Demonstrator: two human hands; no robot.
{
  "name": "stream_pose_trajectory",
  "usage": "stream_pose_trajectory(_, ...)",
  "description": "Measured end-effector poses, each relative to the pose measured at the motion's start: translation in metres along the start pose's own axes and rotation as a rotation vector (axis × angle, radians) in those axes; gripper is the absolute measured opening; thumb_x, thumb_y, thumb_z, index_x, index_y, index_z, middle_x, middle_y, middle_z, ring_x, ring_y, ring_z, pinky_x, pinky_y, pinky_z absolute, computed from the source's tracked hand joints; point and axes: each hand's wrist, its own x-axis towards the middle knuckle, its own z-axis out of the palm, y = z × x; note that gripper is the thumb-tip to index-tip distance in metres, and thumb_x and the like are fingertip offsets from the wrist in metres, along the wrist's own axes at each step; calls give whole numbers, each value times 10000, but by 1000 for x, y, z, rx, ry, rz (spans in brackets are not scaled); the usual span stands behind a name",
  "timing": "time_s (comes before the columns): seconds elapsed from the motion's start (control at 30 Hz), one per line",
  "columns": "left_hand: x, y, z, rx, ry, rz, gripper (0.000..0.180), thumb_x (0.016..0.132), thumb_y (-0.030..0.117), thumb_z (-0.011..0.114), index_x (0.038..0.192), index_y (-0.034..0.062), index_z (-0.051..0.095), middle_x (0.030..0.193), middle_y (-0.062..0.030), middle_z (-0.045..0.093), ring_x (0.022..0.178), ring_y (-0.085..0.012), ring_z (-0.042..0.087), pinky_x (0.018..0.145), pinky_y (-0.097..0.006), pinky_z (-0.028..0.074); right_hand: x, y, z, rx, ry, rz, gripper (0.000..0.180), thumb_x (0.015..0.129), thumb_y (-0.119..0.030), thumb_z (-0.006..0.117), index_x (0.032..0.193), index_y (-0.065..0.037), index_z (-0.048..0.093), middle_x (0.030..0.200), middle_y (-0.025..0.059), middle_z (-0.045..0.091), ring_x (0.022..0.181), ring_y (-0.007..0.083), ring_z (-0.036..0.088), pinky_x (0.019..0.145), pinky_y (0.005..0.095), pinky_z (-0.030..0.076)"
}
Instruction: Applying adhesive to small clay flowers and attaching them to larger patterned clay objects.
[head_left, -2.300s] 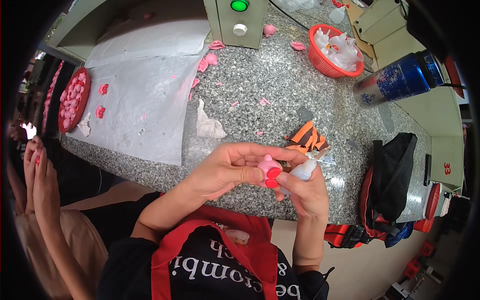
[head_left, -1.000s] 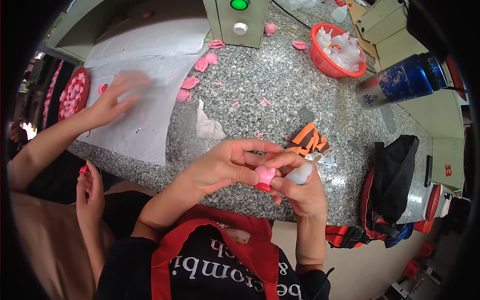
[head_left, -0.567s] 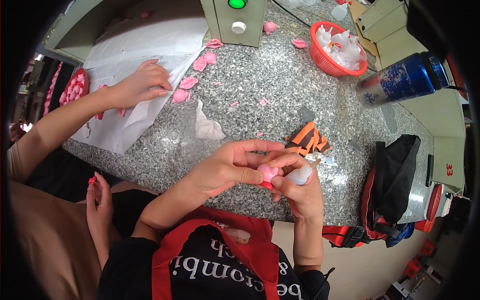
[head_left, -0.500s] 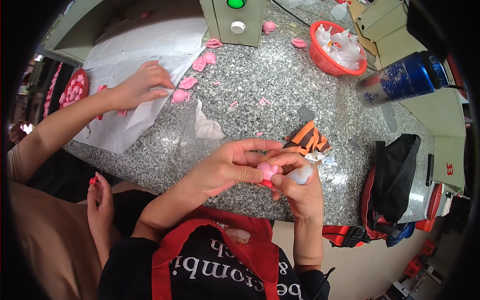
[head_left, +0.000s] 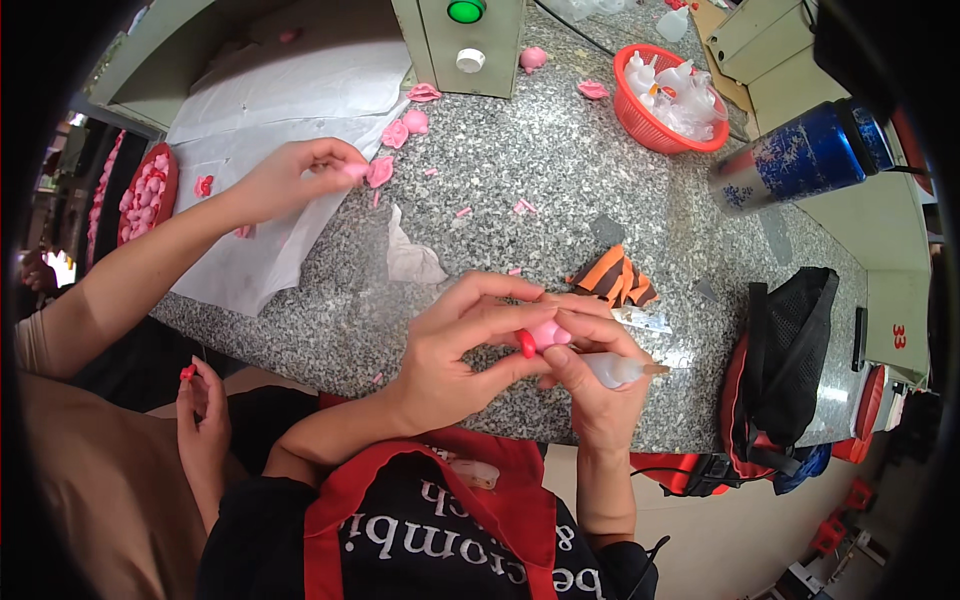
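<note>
From the head view, your left hand (head_left: 455, 345) pinches one small pink piece (head_left: 547, 333) above the near edge of the speckled surface (head_left: 560, 190), and your right hand (head_left: 590, 385) is wrapped in a closed grip around one small squeeze bottle (head_left: 622, 371). The bottle's long axis lies nearly level, its tip pointing to your right. Farther off you can count one red basket (head_left: 655, 125), one blue can (head_left: 800, 160) lying on its side, and a co-worker's hand (head_left: 295, 178) touching another pink piece (head_left: 379, 172).
</note>
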Motion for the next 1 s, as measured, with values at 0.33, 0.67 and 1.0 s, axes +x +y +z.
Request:
stream_pose_trajectory(0.33, -3, 4, 5, 153, 101, 21, 360, 645, -66, 681, 990, 17, 615, 934, -99, 530, 786, -133, 572, 655, -214, 501, -1, 2, 4, 72, 58, 119, 218, 738, 77, 547, 949, 34, 586, 1039, 119, 537, 773, 121, 578, 522, 171, 495)
stream_pose_trajectory(0.67, -2, 0, 4, 214, 103, 84, 342, 636, -61, 677, 967, 7, 626, 869, -91, 546, 733, -133, 566, 618, -223, 468, -1, 8, 6, 41, 102, 81, 188, 719, 74, 539, 901, 37, 570, 974, 136, 545, 712, 133, 572, 464, 189, 483)
stream_pose_trajectory(1.0, 0, -1, -1, 123, 122, -7, 325, 662, -71, 660, 977, -15, 603, 906, -98, 529, 751, -135, 565, 655, -219, 492, 13, -8, 6, -5, 33, 170, 159, 721, 63, 593, 875, 23, 609, 954, 108, 577, 674, 90, 562, 509, 173, 464)
